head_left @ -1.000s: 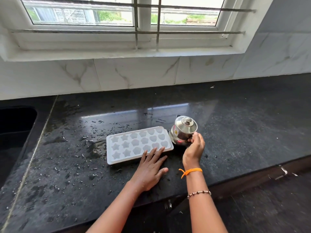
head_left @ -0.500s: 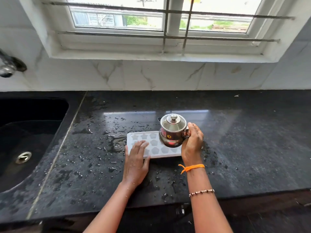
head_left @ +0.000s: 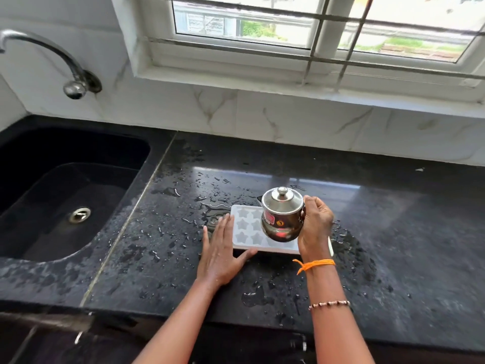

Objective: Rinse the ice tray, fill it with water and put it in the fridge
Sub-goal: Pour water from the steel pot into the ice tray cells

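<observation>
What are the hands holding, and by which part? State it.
Right hand grips the steel pot at its side handle; left hand lies flat against the ice tray, gripping nothing.

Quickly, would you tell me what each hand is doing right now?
Left hand: open, flat beside the ice tray.
Right hand: gripping the steel pot.

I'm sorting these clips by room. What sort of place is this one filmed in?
Most likely a home kitchen. A black sink with a wall tap is set into a wet dark stone counter under a window, and an ice tray lies there with a lidded steel pot held above it.
</observation>
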Available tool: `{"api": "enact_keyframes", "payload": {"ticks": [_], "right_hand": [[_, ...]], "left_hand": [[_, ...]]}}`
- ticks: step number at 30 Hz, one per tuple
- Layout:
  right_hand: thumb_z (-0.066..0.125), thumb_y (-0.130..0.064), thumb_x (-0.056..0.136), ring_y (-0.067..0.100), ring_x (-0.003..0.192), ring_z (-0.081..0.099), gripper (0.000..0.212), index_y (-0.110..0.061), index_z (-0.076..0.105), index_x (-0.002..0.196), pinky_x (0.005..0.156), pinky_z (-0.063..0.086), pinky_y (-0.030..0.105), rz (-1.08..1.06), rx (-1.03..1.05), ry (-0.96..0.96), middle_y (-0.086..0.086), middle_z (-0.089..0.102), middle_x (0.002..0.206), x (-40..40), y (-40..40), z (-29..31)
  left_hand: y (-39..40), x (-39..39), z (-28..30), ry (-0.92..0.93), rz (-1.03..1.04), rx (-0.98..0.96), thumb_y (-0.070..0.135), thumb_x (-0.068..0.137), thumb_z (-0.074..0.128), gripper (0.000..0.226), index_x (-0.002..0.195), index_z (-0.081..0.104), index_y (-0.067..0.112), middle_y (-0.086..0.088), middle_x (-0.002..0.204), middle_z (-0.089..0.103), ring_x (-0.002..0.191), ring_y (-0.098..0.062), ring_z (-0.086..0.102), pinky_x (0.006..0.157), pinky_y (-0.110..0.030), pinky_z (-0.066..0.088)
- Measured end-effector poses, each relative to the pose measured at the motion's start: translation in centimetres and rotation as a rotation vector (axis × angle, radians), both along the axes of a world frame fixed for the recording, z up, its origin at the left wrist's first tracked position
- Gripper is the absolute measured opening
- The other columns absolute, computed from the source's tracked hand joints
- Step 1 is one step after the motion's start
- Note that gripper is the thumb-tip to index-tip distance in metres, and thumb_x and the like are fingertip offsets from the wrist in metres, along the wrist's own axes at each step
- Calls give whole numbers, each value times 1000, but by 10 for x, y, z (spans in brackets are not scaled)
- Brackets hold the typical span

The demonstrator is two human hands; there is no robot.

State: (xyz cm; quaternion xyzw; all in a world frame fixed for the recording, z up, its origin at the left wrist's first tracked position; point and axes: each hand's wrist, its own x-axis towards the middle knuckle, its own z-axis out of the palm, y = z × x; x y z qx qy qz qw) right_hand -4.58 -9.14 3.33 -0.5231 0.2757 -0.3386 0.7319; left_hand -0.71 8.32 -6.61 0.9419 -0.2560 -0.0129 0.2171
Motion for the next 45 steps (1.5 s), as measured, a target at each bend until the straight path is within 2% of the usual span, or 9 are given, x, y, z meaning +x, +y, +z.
{"api": "enact_keyframes", "payload": {"ticks": [5,10,17,23,26,33,38,45], "right_hand": [[49,-6,90,7,52,36,38,-18,39,56,52,34,22,-1,-55,33,-3,39,54,6,1,1],[50,-5,88,12,55,32,41,-19,35,52,53,30,27,0,-121,82,-1,34,53,14,-1,0],[49,-4,88,15,58,33,38,-17,37,55,53,31,27,20,-176,100,5,35,58,21,2,2],[49,-4,88,6,50,29,41,-18,33,53,45,28,17,23,-227,130,-5,32,51,27,5,4],[48,-4,88,6,50,28,40,-18,33,53,44,28,16,31,-250,156,-1,30,53,30,7,4],[49,-2,87,2,45,28,43,-19,33,51,42,28,15,40,-270,165,-4,31,50,35,6,7],[49,-3,88,5,47,31,41,-18,35,52,42,30,14,53,-290,182,-1,33,53,36,6,8],[49,-4,87,8,52,33,39,-17,37,52,46,32,18,63,-311,204,1,34,54,38,4,8]], "left_hand": [[-1,2,-1,16,8,31,92,58,-6,118,150,-6,18,2,159,-5,145,-10,-8,114,-45,-14],[-2,2,0,30,25,7,85,65,13,109,151,1,18,3,159,3,145,-10,0,115,-45,-11],[-2,4,-1,8,39,21,85,66,15,106,150,7,20,5,158,9,144,-11,6,115,-48,-5],[-3,1,-2,-4,45,11,85,68,18,105,150,8,19,5,157,10,144,-12,9,117,-49,-3],[-3,2,-2,-7,44,16,84,69,18,105,150,7,19,5,157,10,144,-12,9,117,-50,-2],[-3,2,-5,-12,46,5,83,72,24,103,151,7,18,5,157,12,144,-12,10,117,-50,-2],[-4,3,-4,-10,48,6,83,71,22,105,151,7,18,5,157,10,144,-12,9,117,-49,-5],[-4,3,-5,-11,50,2,83,70,24,105,151,8,17,4,157,12,144,-13,11,117,-50,-3]]}}
